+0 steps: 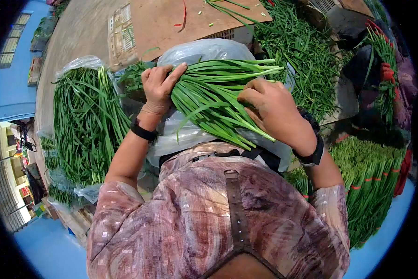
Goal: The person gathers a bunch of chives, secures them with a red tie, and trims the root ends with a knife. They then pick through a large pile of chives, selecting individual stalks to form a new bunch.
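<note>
Long green leafy stalks (209, 88) lie fanned out across my lap on clear plastic (204, 49), their pale ends pointing right. At the leafy left end, my left hand (160, 88) has its thumb and fingers pressed on the leaves. My right hand (276, 109) is over the stalks near their pale ends, its fingers bent and pinched together around a stalk; the fingertips are partly hidden. A dark band is on each wrist.
To the left stands a plastic-wrapped heap of greens (85, 125). A brown board (162, 23) with a red strip is ahead. Loose greens (306, 56) lie ahead right. Tied bundles (367, 186) stand at the lower right. Another person's red-gloved hand (387, 73) holds stalks at far right.
</note>
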A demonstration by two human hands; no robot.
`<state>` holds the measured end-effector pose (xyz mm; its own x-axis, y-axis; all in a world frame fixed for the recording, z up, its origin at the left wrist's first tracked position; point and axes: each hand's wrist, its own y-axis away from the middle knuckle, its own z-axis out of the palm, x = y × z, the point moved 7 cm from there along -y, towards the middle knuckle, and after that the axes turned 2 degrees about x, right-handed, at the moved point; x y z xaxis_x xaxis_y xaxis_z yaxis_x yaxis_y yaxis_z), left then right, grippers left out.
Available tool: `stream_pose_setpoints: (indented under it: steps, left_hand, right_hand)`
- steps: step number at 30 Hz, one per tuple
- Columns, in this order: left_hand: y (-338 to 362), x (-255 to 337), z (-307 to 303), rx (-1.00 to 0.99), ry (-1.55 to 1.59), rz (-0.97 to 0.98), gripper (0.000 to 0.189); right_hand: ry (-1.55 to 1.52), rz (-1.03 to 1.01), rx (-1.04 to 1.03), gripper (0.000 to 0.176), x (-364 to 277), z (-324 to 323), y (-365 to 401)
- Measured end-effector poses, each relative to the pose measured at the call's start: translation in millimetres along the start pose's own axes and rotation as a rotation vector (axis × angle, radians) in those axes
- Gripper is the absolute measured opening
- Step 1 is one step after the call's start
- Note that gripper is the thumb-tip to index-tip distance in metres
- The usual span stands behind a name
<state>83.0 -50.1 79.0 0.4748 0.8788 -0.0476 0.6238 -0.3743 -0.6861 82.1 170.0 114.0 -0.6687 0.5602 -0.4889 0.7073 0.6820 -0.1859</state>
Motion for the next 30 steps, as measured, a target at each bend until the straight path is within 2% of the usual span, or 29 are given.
stream_pose_setpoints:
  steps: [2, 6, 12, 15, 18, 21, 26, 29, 30]
  left_hand:
    - [-0.4, -0.2, 0.0, 0.011, -0.004, 0.004, 0.039]
    - [-0.1, -0.8, 0.1, 0.004, -0.021, 0.006, 0.038]
    - [-5.3, 1.9, 0.7, -0.042, -0.007, 0.009, 0.035]
    - [-6.5, 2.6, 0.4, -0.072, -0.013, -0.003, 0.032]
    - [-3.2, 1.0, 3.1, -0.05, -0.022, 0.006, 0.029]
    - [-1.7, -2.0, 4.8, -0.03, 0.0, 0.022, 0.032]
    - [-8.5, 2.3, 3.1, -0.096, 0.016, -0.011, 0.037]
    - [-8.9, 1.2, 5.1, -0.12, 0.028, -0.002, 0.037]
    - [-8.2, 1.0, 5.9, -0.134, 0.026, 0.004, 0.038]
  right_hand:
    - [0.038, -0.007, 0.02, 0.022, -0.5, 0.9, -1.1]
    - [0.053, -0.052, 0.296, 0.019, -1.6, -20.8, -0.8]
    - [0.038, -0.158, 0.098, 0.029, 1.4, -0.5, -3.8]
    - [-0.02, -0.172, 0.016, 0.023, 2.8, -0.5, -6.1]
    - [-0.089, -0.075, -0.045, 0.016, 12.4, -1.2, -9.8]
    - [-0.379, -0.108, -0.006, 0.012, 12.3, -22.6, -5.2]
    - [-0.462, -0.279, 0.098, 0.01, 8.8, -40.2, 6.2]
    - [-0.618, -0.121, 0.028, 0.013, 25.7, -18.9, 0.3]
    - [-0.678, 0.082, 0.1, 0.017, 47.8, -8.6, -2.1]
